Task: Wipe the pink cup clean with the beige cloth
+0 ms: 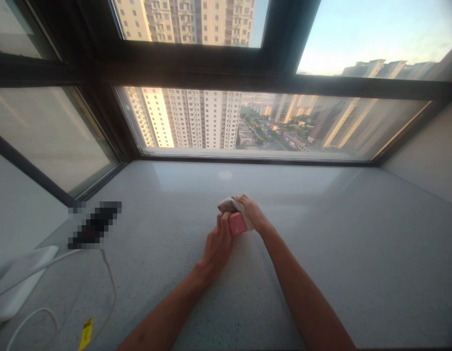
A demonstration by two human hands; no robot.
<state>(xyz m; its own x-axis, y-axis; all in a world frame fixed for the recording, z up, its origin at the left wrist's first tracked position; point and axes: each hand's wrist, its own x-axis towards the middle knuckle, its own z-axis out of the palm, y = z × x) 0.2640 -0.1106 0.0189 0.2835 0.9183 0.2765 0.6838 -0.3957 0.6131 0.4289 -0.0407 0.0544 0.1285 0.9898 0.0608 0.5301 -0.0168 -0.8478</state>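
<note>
Near the middle of the pale speckled window sill (167, 234), a small pink box-shaped object (237, 224) is between my two hands. My left hand (218, 242) is closed on its left side, fingers curled round it. My right hand (254, 215) grips a light beige cloth (229, 203) and presses it against the object's far and right sides. Part of the cloth bunches up beyond the fingers. The hidden sides of the pink object and its exact kind cannot be made out.
A blurred-out dark object (96, 226) lies at the left, with a white cable (111, 278) running from near it. A white flat device (25, 278) sits at the left edge. The cable carries a yellow tag (86, 332). Dark window frames (211, 73) border the sill.
</note>
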